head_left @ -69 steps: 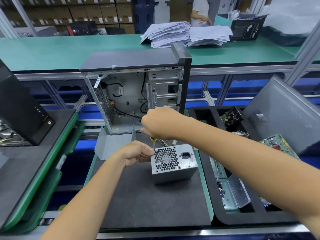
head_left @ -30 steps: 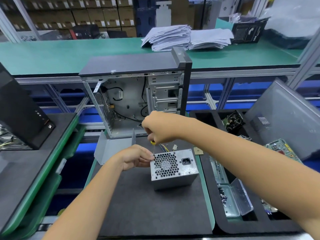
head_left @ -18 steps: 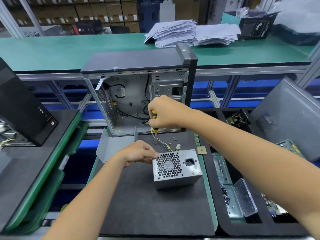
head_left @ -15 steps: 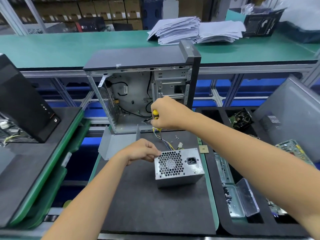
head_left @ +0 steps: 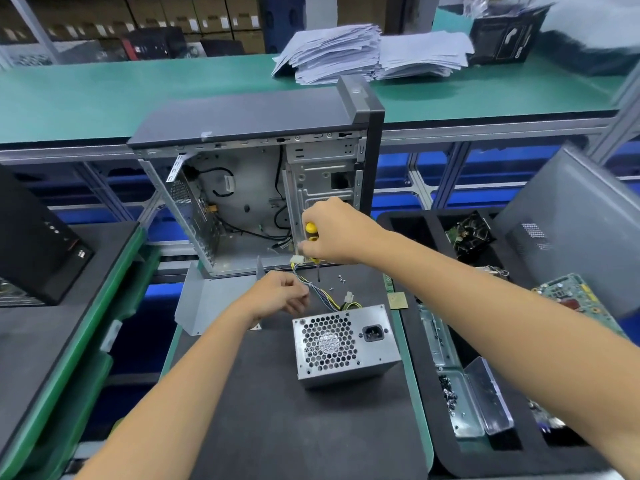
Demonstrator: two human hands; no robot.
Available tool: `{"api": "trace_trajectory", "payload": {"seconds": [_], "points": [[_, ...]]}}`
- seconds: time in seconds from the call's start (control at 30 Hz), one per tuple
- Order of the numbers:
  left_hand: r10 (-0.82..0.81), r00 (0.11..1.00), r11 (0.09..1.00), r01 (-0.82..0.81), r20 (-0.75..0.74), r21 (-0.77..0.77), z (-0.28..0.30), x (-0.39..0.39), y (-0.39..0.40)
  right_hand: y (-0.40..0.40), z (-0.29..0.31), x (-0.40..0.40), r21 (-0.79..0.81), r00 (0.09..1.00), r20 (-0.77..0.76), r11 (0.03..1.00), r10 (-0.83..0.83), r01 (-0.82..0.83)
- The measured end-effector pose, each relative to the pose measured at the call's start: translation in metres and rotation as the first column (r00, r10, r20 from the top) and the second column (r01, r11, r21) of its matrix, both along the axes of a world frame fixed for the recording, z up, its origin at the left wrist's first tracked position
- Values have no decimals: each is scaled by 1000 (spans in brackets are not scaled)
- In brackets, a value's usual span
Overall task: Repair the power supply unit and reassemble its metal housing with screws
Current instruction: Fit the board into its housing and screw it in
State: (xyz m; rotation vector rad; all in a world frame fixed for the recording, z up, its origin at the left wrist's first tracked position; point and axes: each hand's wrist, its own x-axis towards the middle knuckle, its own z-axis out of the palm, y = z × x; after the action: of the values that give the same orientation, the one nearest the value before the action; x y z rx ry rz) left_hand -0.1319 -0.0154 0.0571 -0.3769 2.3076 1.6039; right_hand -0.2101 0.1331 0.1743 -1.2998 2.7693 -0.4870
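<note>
The silver power supply unit (head_left: 343, 344) stands on the black mat (head_left: 277, 427), fan grille and power socket facing me. Its coloured wire bundle (head_left: 325, 296) runs up behind it to a white connector. My right hand (head_left: 334, 233) grips a yellow-handled screwdriver (head_left: 311, 232), shaft pointing down, well above and behind the unit. My left hand (head_left: 282, 294) hovers just left of the wires with fingers curled; what it holds, if anything, is hidden. A few loose screws (head_left: 341, 279) lie on the mat behind the unit.
An open PC tower case (head_left: 263, 188) stands behind the mat. A bent grey metal cover (head_left: 211, 303) lies at its foot. To the right a black foam tray (head_left: 460, 459) holds a clear screw box (head_left: 474, 403), circuit boards and a side panel (head_left: 568, 233).
My right hand lifted the screwdriver off the unit's top left corner and up towards the case. My left hand left that corner and moved back beside the wires.
</note>
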Motion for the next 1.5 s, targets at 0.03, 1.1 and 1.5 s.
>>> {"api": "trace_trajectory", "payload": {"seconds": [0.03, 1.1, 1.5], "points": [[5, 1000, 999, -6, -12, -42, -2, -5, 0, 1, -2, -3, 0, 1000, 8, 1000, -12, 12], [-537, 844, 703, 456, 13, -546, -84, -124, 61, 50, -92, -64, 78, 935, 204, 956, -291, 281], [-594, 801, 632, 524, 77, -571, -82, -127, 62, 52, -86, -65, 35, 938, 209, 961, -276, 275]]}}
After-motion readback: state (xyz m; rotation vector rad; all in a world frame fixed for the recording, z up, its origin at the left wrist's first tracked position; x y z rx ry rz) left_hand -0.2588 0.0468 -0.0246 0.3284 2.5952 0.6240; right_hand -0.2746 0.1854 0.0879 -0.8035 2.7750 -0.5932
